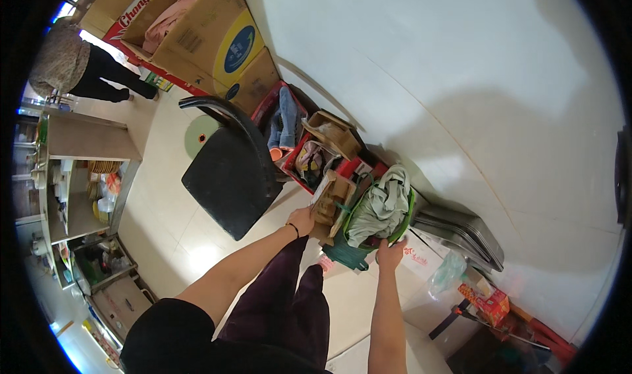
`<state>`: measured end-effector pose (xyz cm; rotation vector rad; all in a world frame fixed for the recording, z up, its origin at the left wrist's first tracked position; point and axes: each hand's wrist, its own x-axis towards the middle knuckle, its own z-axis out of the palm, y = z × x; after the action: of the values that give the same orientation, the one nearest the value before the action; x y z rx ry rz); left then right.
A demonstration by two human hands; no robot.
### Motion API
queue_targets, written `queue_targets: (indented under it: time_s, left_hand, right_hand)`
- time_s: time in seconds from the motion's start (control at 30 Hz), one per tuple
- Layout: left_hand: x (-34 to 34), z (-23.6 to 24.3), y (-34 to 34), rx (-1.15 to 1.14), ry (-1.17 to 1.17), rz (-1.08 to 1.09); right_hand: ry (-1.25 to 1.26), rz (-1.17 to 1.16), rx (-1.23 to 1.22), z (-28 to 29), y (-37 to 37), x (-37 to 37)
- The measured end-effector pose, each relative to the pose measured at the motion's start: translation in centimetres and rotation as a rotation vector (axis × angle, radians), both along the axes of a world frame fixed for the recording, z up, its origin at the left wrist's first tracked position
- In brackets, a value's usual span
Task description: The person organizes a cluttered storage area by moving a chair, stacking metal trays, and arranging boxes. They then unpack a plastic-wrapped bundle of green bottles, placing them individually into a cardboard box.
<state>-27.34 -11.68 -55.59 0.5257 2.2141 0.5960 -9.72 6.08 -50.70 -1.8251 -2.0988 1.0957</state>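
Note:
My left hand [300, 221] is closed on the edge of a brown cardboard box [332, 199]. My right hand [389, 254] grips the near rim of a bright green bag or basket, whose material is unclear, holding crumpled pale sage cloth [380, 208]. Beneath it shows a dark green folded item [345, 257]. Just behind are red crates with a bundled item [311, 160], an open brown carton [332, 133] and blue-grey boots or shoes [287, 118]. A grey metal case or stack of trays [454, 232] leans at the wall right of my hand.
A black chair [230, 176] stands left of the boxes. Large cartons [197, 38] line the top left, where another person in dark trousers [92, 71] stands. Shelves with dishes [92, 137] run along the left. A red box [484, 298] and tools lie lower right beside the white wall.

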Motion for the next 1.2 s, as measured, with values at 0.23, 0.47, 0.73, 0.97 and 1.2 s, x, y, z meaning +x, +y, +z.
queue_targets:
  time_s: [0.23, 0.47, 0.73, 0.97, 1.2]
  left_hand:
    - [2.1, 0.9, -4.0, -0.089, -0.073, -0.023]
    - [4.5, 2.3, -7.8, -0.072, -0.095, 0.063]
    - [7.9, 3.5, -12.4, 0.015, -0.089, 0.291]
    - [9.6, 6.7, -21.1, 0.179, -0.421, 0.964]
    - [7.3, 7.1, -32.1, 0.167, -0.285, 1.247]
  right_hand:
    - [0.296, 0.040, -0.906, -1.2, 2.1, 0.3]
    - [0.310, -0.029, -0.898, 1.2, 1.8, 4.8]
    - [0.353, 0.085, -0.924, 6.2, -2.2, 10.6]
    - [0.263, 0.427, -0.961, 12.2, -7.0, 10.6]
    - [0.096, 0.783, -1.054, 12.5, -13.2, 3.7]
